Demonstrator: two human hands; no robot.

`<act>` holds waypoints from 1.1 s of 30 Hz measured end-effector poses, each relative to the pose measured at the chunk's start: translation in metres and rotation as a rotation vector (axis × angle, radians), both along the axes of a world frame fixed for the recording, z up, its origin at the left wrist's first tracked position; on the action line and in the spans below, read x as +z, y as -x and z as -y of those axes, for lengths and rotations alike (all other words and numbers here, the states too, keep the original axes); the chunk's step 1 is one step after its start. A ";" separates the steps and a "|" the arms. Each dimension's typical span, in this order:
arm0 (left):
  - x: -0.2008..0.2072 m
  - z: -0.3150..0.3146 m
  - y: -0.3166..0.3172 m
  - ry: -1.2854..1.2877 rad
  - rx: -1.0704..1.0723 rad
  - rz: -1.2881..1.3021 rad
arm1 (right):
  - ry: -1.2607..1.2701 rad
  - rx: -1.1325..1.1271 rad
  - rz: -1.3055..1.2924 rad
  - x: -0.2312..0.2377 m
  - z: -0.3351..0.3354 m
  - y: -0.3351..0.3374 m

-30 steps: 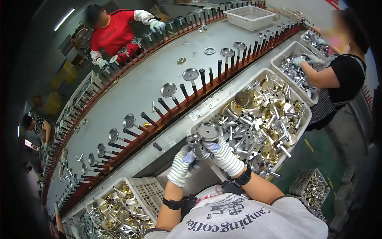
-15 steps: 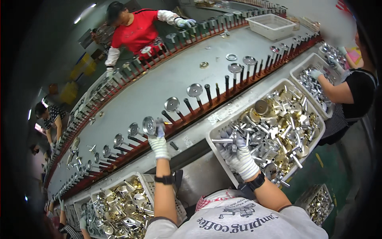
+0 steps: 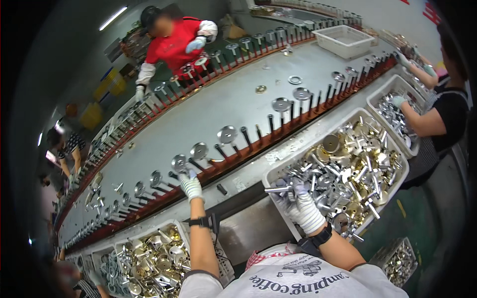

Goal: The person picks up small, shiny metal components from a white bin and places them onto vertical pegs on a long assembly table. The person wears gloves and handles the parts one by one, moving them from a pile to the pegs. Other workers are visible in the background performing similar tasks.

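My left hand [image 3: 191,186], in a striped white glove, is at the near row of pegs. Its fingers close at the lower edge of a shiny disc-headed metal part [image 3: 179,163], which stands in line with the other discs on the row; the fingertips are partly hidden. Over the left edge of a white crate [image 3: 268,174] is my right hand [image 3: 304,211], gloved alike. It grips a disc-headed metal part with a stem [image 3: 277,189], the stem pointing left. Silver and brass-coloured parts of the same kind [image 3: 343,174] fill the crate beneath.
Dark pegs [image 3: 271,123], some bare, some topped with discs, line the grey table [image 3: 169,129]. A loose black peg [image 3: 221,188] lies at its near edge. Another crate of parts [image 3: 184,233] stands at lower left. A worker in red [image 3: 174,44] is across; another [image 3: 427,119] is at right.
My left hand has moved down and slightly left, the disc-headed part now lower, in line with the row. The pegs have shifted left along the table. My right hand stays over the crate.
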State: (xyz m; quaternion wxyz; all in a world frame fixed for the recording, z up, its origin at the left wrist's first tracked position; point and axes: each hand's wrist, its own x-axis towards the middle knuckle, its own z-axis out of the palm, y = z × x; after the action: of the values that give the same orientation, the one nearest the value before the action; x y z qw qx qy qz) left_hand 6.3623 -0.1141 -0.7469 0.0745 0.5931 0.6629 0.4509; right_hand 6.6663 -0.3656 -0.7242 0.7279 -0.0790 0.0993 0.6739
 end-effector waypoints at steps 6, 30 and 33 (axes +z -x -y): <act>0.069 0.160 -0.158 0.129 -0.858 0.181 | -0.002 0.006 0.011 0.000 0.004 -0.018; -0.011 -0.032 -0.208 0.432 -0.136 0.044 | 0.048 0.011 0.395 -0.009 0.008 -0.101; -0.014 -0.038 -0.176 0.188 -0.290 0.223 | 0.028 0.068 0.490 0.005 0.014 -0.108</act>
State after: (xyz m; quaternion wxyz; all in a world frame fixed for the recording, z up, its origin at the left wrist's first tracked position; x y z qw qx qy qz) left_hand 6.5384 -0.0765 -0.7605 0.2665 0.6191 0.5974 0.4344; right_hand 6.7738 -0.3799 -0.7187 0.7061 -0.2532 -0.0734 0.6572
